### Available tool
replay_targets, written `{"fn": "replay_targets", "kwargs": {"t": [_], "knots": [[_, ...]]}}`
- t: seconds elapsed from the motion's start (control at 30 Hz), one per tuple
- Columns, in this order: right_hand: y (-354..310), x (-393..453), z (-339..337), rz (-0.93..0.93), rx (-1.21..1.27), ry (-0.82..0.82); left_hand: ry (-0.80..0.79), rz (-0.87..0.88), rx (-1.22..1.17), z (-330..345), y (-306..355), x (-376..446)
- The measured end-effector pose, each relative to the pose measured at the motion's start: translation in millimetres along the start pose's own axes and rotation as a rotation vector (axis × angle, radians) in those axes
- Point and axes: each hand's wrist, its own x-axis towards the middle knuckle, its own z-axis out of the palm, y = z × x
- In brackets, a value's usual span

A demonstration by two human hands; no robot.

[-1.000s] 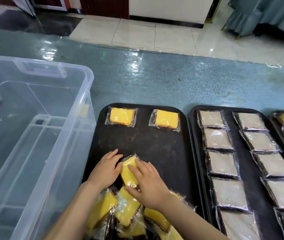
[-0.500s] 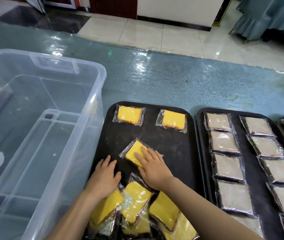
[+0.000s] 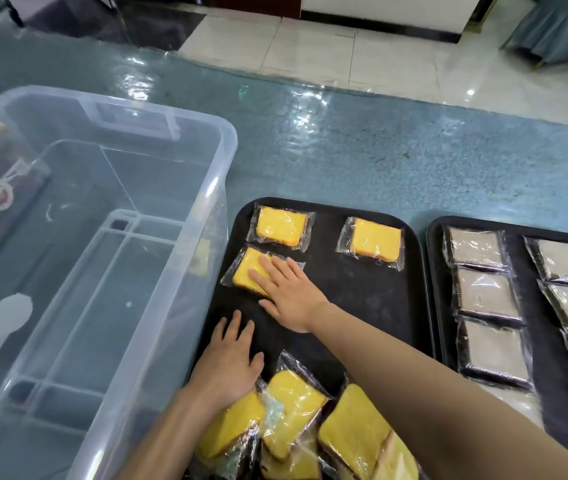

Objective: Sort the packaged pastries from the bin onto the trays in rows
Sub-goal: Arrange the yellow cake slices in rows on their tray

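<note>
While the right hand (image 3: 289, 296) presses flat, fingers spread, the yellow pastry (image 3: 253, 277) lies clear-wrapped on the black tray (image 3: 344, 306).

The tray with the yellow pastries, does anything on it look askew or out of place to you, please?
Yes. The pastry under the right hand, the second in the left column, sits rotated against the square one above it. A loose heap of pastries overlaps at the black tray's near end, unsorted.
</note>
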Motion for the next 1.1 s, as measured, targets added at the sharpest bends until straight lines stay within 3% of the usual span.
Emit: {"fn": "replay_targets", "kwargs": {"t": [0.4,0.8,1.1], "knots": [[7.5,1.6,-8.3,-0.061,0.033,-0.026,0.005,-0.006,-0.102,3.2,-4.8,-0.2],[-23.8,-139.9,-5.7,0.167,0.328,0.045,0.093,0.057,-0.19,0.5,-1.3,-7.7],[-48.5,-249.6,22.4,0.275,0.56,0.339,0.068,0.33,-0.2,3.0,26.9,-28.7]]}}
